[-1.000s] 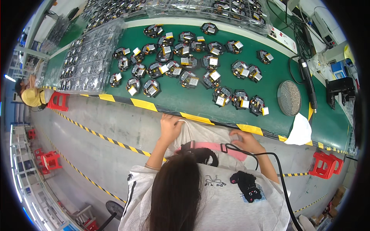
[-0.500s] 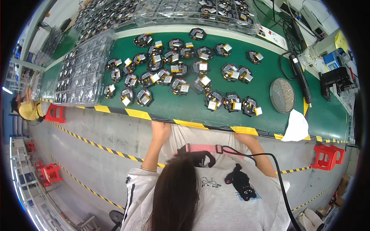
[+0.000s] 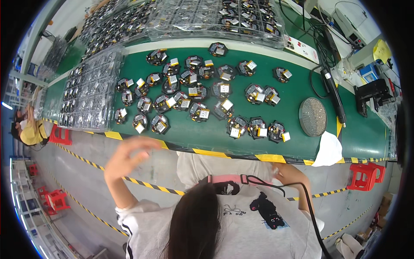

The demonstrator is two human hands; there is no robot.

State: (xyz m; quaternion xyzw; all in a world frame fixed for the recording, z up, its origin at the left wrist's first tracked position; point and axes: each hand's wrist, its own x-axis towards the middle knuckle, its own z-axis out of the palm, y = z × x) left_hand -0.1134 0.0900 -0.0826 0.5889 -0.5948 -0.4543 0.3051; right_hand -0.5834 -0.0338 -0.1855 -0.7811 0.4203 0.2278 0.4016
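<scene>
My left hand (image 3: 127,157) is raised just in front of the table's striped front edge. Its fingers are spread and curved, with nothing between them. The closest small round black electronic assembly (image 3: 159,124) lies beyond it on the green tabletop (image 3: 185,138). Several more such assemblies, each with a silver, yellow-edged battery pack, are scattered across the middle; one (image 3: 199,112) sits near the centre. Down by my lap, below the table edge, is my right hand (image 3: 280,171), its fingers mostly hidden.
A clear tray (image 3: 91,90) of assemblies stands at left, with more filled trays (image 3: 215,19) behind. To the right are a round dish (image 3: 313,116) of tiny parts, a black electric screwdriver (image 3: 334,96), a white cloth (image 3: 328,150) and a black stand (image 3: 374,94).
My left hand has risen from my lap beside the table edge and swung out to the left, its fingers now showing. My right hand stays low. The whole view has shifted slightly.
</scene>
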